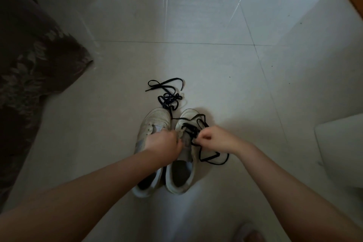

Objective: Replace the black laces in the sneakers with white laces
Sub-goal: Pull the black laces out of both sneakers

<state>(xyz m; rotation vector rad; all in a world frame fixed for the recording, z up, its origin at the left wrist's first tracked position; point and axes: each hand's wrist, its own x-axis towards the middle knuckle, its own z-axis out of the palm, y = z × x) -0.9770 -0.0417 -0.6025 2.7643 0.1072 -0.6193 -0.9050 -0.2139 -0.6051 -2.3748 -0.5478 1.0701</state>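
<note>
Nearest, two bare forearms reach down over a pair of white sneakers standing side by side on the floor [216, 76], toes pointing away. The right hand [213, 139] pinches a black lace [213, 158] between curled fingers, lifting it out of the right sneaker [181, 171]; slack loops of it trail over the toe and onto the tile beside the shoe. The left hand [164, 144] is curled at the tongue and eyelet edge of that shoe, apparently bracing it, though what exactly it grips is hidden.

By my judgement the job is under halfway: the left sneaker [154, 122] shows bare eyelets, the right is only partly unlaced, and no white laces are in view.

Just past the toes lies the loose lace [167, 94], a flat woven ribbon in a limp tangle. The sneakers look like scuffed smooth leather with grey panels. The floor is glossy pale tile; a dark patterned fabric [29, 61] drapes at far left.
</note>
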